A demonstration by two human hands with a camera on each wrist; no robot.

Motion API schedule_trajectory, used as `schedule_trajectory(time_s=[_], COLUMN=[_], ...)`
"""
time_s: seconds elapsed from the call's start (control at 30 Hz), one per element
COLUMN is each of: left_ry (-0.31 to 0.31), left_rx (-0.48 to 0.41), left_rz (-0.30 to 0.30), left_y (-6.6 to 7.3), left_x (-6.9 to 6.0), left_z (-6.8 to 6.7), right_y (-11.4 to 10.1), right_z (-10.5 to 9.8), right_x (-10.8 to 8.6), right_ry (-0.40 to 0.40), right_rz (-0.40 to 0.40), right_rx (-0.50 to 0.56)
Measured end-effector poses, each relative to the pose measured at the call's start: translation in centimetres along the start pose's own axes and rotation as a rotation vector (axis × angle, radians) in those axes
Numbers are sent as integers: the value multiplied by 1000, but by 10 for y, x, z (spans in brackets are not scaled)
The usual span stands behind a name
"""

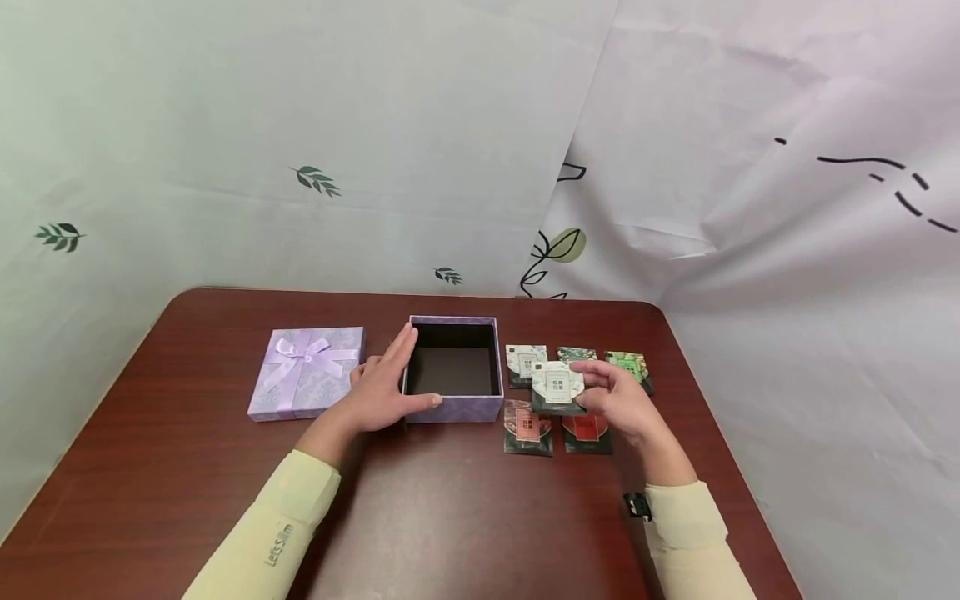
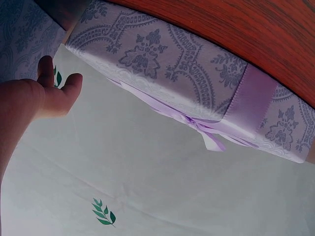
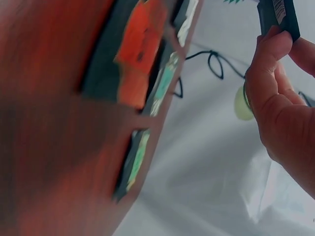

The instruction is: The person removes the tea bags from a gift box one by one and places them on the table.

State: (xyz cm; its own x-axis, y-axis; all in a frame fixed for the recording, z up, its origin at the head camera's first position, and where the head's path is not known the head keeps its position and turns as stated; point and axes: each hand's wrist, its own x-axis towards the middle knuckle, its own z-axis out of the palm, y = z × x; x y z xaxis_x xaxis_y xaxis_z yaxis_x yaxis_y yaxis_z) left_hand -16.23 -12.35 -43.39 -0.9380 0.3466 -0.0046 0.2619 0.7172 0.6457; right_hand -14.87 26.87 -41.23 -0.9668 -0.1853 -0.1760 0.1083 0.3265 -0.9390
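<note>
My left hand (image 1: 378,394) rests against the left side of an open lilac box (image 1: 468,408), fingers fairly straight along the left rim and thumb by the front edge. In the left wrist view, that hand (image 2: 49,93) shows partly, fingers apart. My right hand (image 1: 621,402) pinches a white and dark green sachet (image 1: 557,385) by its right edge, raised above other sachets. The right wrist view shows the dark back of the held sachet (image 3: 279,18) between thumb and fingers. Beneath it lie a red sachet (image 1: 528,427) and another red sachet (image 1: 587,432).
Left of the box sits its lilac lid (image 1: 270,387) with a ribbon bow. A white sachet (image 1: 527,360), a teal one (image 1: 576,353) and a green one (image 1: 628,363) lie behind the held sachet. A patterned white curtain (image 1: 375,150) hangs behind the brown table (image 1: 450,517).
</note>
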Motion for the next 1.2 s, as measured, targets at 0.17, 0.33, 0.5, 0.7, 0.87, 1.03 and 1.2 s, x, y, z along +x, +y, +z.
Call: schedule_trajectory(time_s=[0.17, 0.33, 0.5, 0.7, 0.87, 1.03, 1.2], left_ry=[0, -3, 1, 2, -5, -1, -3], left_rx=[-2, 3, 17, 18, 21, 23, 19], left_rz=[1, -1, 2, 9, 6, 6, 9], left_y=[1, 1, 1, 1, 1, 0, 0], left_x=[0, -1, -1, 0, 1, 1, 0], left_z=[0, -1, -1, -1, -1, -2, -1], right_y=[12, 22, 30, 38, 44, 50, 59], right_z=[-11, -21, -32, -47, -58, -65, -74], right_x=[-7, -13, -18, -27, -35, -41, -46], right_ry=[27, 46, 59, 85, 116, 122, 117], right_rz=[15, 26, 33, 67, 94, 96, 104], right_rx=[-8, -22, -18, -27, -49, -67, -114])
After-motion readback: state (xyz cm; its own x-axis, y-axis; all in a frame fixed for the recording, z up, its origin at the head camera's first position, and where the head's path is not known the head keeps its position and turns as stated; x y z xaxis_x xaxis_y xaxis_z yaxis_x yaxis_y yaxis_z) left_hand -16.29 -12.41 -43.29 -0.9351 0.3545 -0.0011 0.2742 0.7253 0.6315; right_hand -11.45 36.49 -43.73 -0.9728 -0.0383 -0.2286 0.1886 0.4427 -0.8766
